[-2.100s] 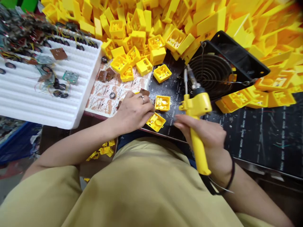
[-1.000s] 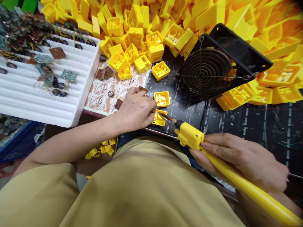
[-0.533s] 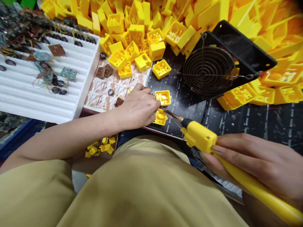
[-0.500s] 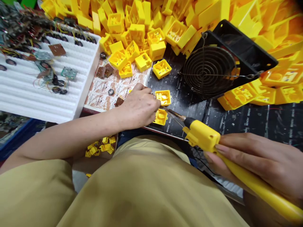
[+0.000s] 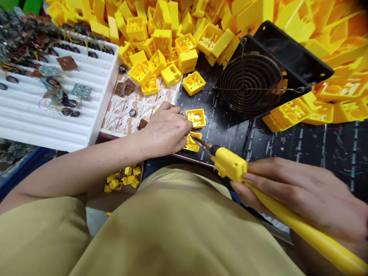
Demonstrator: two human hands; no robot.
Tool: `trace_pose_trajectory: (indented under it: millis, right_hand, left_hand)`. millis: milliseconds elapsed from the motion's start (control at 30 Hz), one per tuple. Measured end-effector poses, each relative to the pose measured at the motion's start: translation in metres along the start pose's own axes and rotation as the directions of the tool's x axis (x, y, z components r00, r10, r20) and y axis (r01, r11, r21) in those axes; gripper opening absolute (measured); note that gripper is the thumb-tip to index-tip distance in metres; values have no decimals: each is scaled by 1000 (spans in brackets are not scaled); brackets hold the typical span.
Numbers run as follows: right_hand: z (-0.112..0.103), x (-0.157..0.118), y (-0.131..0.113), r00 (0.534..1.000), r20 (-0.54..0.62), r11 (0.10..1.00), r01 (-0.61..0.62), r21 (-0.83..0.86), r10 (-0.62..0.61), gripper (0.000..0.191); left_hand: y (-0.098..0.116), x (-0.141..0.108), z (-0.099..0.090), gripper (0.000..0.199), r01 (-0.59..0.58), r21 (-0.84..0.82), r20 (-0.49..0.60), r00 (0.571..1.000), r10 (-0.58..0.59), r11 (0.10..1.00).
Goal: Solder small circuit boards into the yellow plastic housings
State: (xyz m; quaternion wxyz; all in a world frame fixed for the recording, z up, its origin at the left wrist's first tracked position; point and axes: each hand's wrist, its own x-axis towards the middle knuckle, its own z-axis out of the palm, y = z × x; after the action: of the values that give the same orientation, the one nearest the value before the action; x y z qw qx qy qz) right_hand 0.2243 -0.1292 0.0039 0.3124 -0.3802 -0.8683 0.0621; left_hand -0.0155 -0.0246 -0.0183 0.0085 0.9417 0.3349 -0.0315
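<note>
My right hand (image 5: 299,195) is wrapped round a yellow soldering iron (image 5: 231,164), whose dark metal tip points left and down over the lower yellow case half (image 5: 195,146). Just above lies the upper yellow case half (image 5: 198,119), its hollow side up. My left hand (image 5: 169,130), with a ring on one finger, is closed at the left edges of these open plastic case parts. Its fingertips are partly hidden, and whatever small piece may be between them does not show. Whether the iron's tip touches anything cannot be made out.
A black fan (image 5: 253,80) with a wire guard stands on the dark bench top (image 5: 227,134). Yellow cases (image 5: 162,42) pile up behind it. On the left, a white foam tray (image 5: 57,122) carries wired circuit boards. Small yellow parts (image 5: 123,179) lie below the bench edge.
The soldering iron has moved left with my right hand, bringing its tip over the lower case half. My left hand stays at the cases. The view has shifted slightly.
</note>
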Motion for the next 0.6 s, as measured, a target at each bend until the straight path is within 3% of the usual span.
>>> trace_pose_trajectory:
  millis: [233,433,600]
  right_hand:
    - [-5,-7,0,992,14,992,-123,-26,124,15]
    - [-2,-7,4,993,18,993,-115,6,115,7]
    - [-1,-11,4,986,-47,985,-162,-51,160,33]
  left_hand:
    - [0,0,0,20,-12,3,-34,999,12,1000]
    - [0,1,-1,20,-1,-17,-2,1000,1,1000]
    - [1,2,-3,19,-7,16,4,1000,7,1000]
